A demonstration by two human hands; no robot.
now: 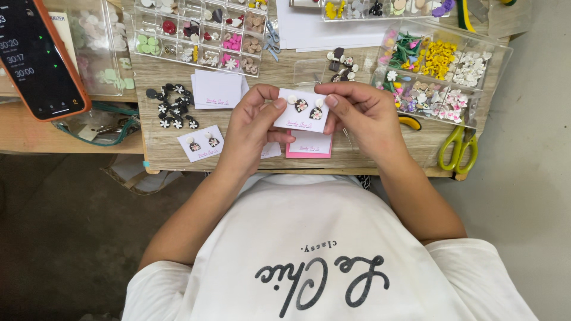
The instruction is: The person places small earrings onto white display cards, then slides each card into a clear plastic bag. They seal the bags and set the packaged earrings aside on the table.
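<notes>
— Where's the earring card [302,110]?

— Over the table's [160,148] near edge, pinched between both hands: left hand [250,128] fingers grip its 9 o'clock side, right hand [363,113] fingers its 3 o'clock side.

— Anything nearby?

— A finished card [201,144] at 9 o'clock, green scissors [458,148] at 3 o'clock.

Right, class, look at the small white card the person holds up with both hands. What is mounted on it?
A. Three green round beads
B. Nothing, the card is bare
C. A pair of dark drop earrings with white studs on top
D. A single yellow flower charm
C: the white card, pinched between the left hand and the right hand, carries two dark drop earrings hanging from white studs.
</notes>
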